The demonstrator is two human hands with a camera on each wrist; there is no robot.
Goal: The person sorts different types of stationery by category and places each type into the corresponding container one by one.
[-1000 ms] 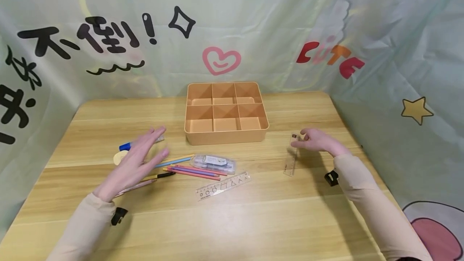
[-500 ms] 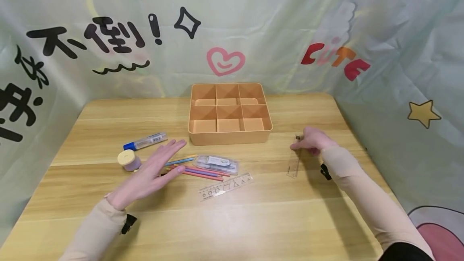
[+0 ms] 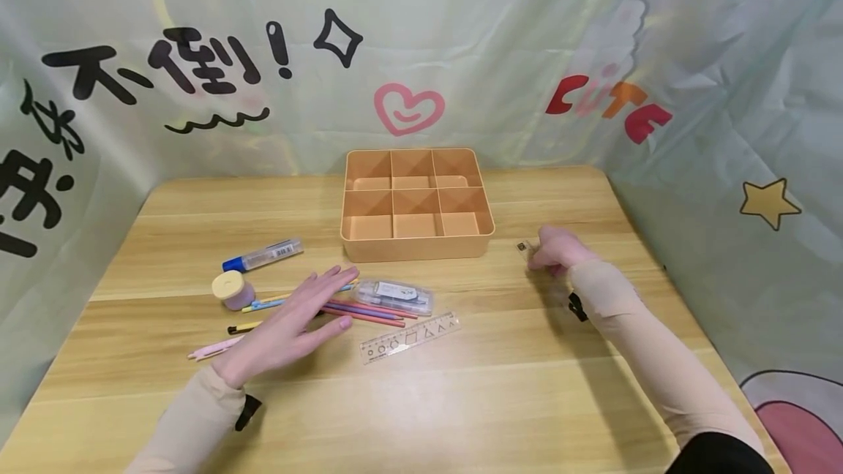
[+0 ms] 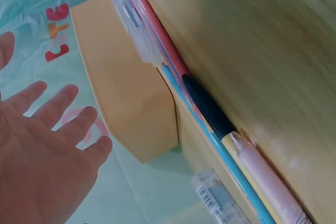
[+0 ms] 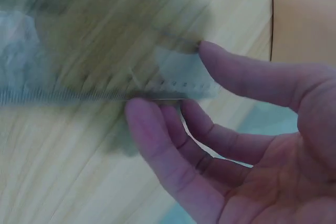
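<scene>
My right hand (image 3: pixel 558 249) grips a clear plastic ruler (image 5: pixel 94 88) on the right of the table. In the right wrist view the thumb is at one long edge and the fingertips at the other; in the head view the hand hides most of the ruler. My left hand (image 3: pixel 293 328), fingers straight and spread, hovers above several coloured pencils (image 3: pixel 369 316) and pens. Just right of it lie a clear plastic case (image 3: pixel 395 297) and a second clear ruler (image 3: pixel 410 337) with cut-out shapes.
An orange-tan box (image 3: pixel 418 249) with several bare compartments stands at the back middle. A blue-capped clear tube (image 3: pixel 263 254), a purple jar with a cream lid (image 3: pixel 230 288) and a pink pen (image 3: pixel 214 347) lie on the left. A printed curtain (image 3: pixel 461 57) surrounds the table.
My right hand has come down onto the clear ruler, taken hold of it and shifted slightly left. My left hand has moved right, uncovering the jar and the blue-capped tube.
</scene>
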